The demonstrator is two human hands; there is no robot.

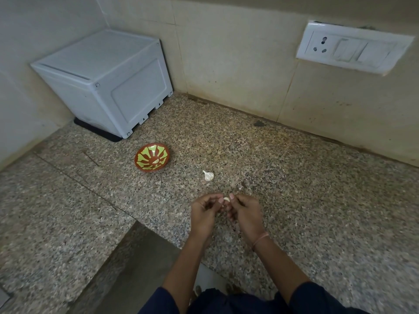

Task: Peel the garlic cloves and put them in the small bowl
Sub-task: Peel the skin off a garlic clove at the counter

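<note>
Open counter [283, 182] leads to the bowl [145, 155]; garlic bulb [208, 175] lies nearby, rightward.

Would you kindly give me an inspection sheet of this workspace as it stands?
Surface: speckled granite counter.
Job's things: small bowl holding one pale piece; garlic piece lying apart on the counter; garlic clove between the hands.
Clutter: small flecks near the hands, too small to tell.
Grippers: left hand and right hand both pinch the garlic clove.
Cables: nothing seen.
Surroundings: white box in the corner; wall socket.
</note>
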